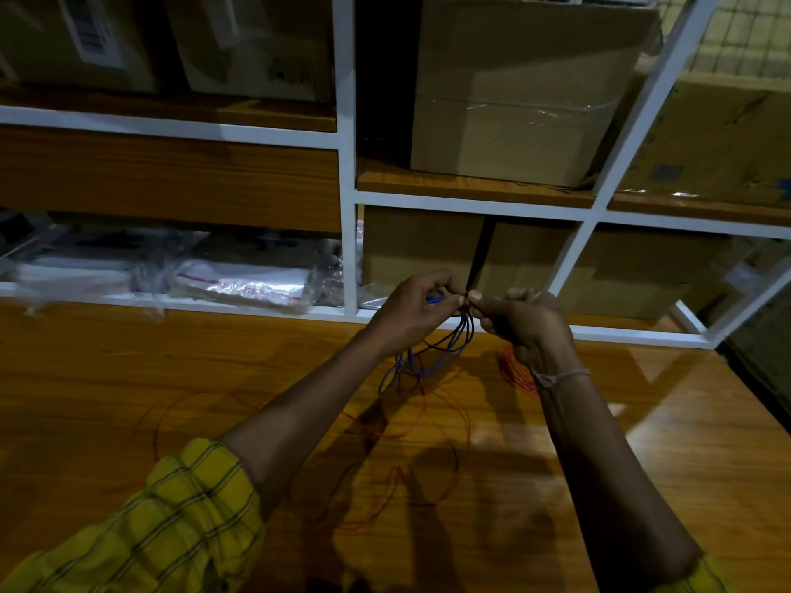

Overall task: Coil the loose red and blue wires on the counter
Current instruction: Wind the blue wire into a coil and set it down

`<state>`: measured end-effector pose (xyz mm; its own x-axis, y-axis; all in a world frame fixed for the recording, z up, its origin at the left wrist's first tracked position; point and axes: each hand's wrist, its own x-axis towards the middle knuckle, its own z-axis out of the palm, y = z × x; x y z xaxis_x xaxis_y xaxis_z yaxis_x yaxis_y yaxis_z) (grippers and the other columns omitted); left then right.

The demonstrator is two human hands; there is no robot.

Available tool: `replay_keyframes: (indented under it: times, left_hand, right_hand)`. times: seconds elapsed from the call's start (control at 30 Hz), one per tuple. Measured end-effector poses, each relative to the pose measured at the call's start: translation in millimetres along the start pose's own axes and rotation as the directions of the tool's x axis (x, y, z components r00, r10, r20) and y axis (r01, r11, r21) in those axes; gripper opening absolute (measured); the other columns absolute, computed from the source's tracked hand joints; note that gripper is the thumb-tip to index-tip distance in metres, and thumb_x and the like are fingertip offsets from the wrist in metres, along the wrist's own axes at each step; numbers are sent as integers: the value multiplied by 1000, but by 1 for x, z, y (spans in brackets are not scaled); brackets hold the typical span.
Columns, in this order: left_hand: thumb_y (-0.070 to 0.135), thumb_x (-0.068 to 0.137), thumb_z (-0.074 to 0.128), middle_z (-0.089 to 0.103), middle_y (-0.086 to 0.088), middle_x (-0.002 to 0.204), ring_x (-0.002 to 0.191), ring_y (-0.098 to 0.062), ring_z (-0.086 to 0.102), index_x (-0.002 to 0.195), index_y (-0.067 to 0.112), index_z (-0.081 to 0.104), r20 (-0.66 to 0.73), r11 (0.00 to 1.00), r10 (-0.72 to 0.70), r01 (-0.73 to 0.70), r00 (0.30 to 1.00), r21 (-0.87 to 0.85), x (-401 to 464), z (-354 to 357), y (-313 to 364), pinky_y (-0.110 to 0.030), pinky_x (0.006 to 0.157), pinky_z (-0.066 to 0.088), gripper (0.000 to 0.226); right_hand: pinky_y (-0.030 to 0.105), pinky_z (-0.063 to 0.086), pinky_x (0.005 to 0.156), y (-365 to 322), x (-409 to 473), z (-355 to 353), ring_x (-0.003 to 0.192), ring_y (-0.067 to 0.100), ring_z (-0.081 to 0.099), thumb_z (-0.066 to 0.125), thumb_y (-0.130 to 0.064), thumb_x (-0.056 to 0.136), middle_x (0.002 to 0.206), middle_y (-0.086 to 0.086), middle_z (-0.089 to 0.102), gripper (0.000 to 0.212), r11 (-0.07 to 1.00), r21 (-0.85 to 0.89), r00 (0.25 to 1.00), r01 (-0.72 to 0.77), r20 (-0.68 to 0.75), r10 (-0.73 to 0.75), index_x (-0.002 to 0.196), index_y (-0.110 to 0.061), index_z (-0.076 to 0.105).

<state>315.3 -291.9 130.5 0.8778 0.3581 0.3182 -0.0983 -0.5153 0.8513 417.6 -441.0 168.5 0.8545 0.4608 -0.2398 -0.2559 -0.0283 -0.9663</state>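
Just above frame centre, the left hand [413, 312] and right hand [520, 321] pinch the blue wire [432, 357], fingers clamped on its loops. Red wire [428, 421] sprawls loose on the table [128, 378] below. Risk: the dangling blue strands could snag it and tangle.

glossy wood counter [128, 378], matt cardboard box [513, 100], painted white frame [346, 164].

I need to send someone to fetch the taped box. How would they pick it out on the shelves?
Start at the white shelf frame behind the wooden counter. Directly above the hands, in the middle bay, stands the large cardboard box. Unlike its neighbours, clear shiny tape wraps across its front.
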Motion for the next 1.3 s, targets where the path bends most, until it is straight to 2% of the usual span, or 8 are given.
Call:
replay_keyframes:
  times: [0.13,0.27,0.5,0.6,0.67,0.83,0.93,1.3]
  left_hand:
    - [31,99,62,70,1,101,95,-27,68,97,22,67,8,1000,9,-9,1000,8,-1,-2,-1,-58,85,54,11]
    - [33,98,62,70,0,98,94,-27,68,97,22,67,19,1000,11,-11,1000,25,-3,-3,-5,-57,84,54,13]
    - [28,100,65,70,-3,96,92,-32,66,96,19,69,-3,998,-48,48,999,-32,-5,-6,-9,-54,82,53,11]
    - [25,101,64,68,15,76,66,-7,61,97,12,68,-19,994,-93,92,995,-61,-6,-8,-7,-27,57,47,15]
    - [23,103,62,61,21,64,52,4,49,101,5,66,-14,988,-133,131,991,-87,-7,-10,-5,-16,51,37,19]
    - [26,104,59,41,11,57,49,-12,26,108,0,61,24,936,-257,255,966,-244,-6,-13,-11,-25,48,20,26]
    - [24,106,58,37,10,55,49,-13,20,115,-6,55,30,884,-329,319,944,-341,-2,-16,-11,-24,47,19,32]
    - [38,97,70,26,-7,64,52,-18,17,105,20,69,125,911,-273,298,954,-285,-1,-17,-11,-31,48,17,20]
  right_hand:
    - [24,56,56,3,-1,1,59,11,69,82,1,80,85,12,70,30,995,-77,996,61,70,-56,103,-1,63]
    - [26,54,66,2,5,-1,74,16,68,75,1,87,90,13,75,25,995,-95,978,-9,208,28,111,-2,73]
    - [24,56,66,7,13,4,69,12,68,71,1,90,72,4,74,10,995,-70,962,-72,257,88,89,-9,73]
    - [22,58,63,8,11,6,66,13,69,69,2,92,73,8,74,8,996,-93,968,-7,248,30,88,-4,72]
    - [21,59,62,9,12,7,67,13,69,68,2,93,75,9,73,8,989,-135,970,55,242,-21,89,-4,72]
    - [30,58,67,13,16,7,71,17,66,70,-6,95,81,12,71,9,884,-309,935,351,174,-311,95,2,74]
    - [24,54,62,16,14,11,67,13,61,67,-11,98,83,13,68,15,848,-294,898,440,148,-415,97,4,71]
    - [42,55,75,18,18,12,76,20,63,65,-24,100,82,12,68,22,846,-273,888,459,173,-426,97,-3,70]
